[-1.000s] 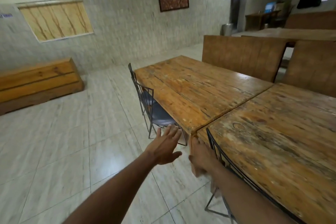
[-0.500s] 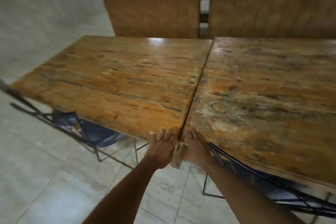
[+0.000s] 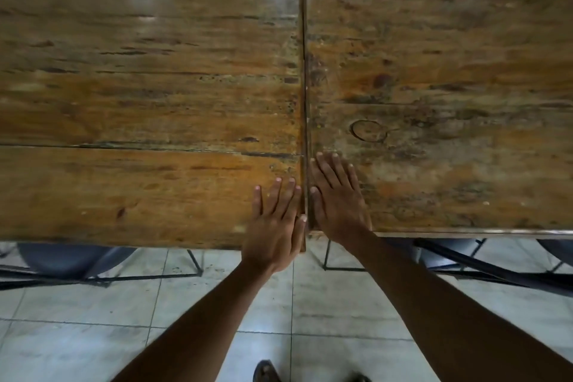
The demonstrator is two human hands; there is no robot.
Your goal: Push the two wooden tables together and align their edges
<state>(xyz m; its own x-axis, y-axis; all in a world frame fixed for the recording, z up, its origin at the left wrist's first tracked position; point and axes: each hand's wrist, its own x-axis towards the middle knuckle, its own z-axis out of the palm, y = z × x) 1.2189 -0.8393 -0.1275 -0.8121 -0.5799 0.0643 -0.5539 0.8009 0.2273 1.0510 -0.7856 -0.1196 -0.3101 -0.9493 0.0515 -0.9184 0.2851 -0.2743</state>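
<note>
Two worn wooden tables stand side by side, their tops touching along a thin dark seam down the middle of the view. The left table [image 3: 139,96] has its near edge a little closer to me than that of the right table [image 3: 449,87]. My left hand [image 3: 276,226] lies flat, fingers apart, on the left table's near corner beside the seam. My right hand [image 3: 338,198] lies flat on the right table's near corner, just across the seam. Neither hand holds anything.
Dark metal-framed chairs are tucked under both tables, one [image 3: 71,257] at the left, another [image 3: 496,260] at the right. Pale floor tiles [image 3: 77,319] lie below me. A shoe tip [image 3: 266,372] shows at the bottom edge.
My view has swung from a slanted look to straight down over the seam. Both hands have moved from the tables' front edges up onto the tops, flat beside the seam.
</note>
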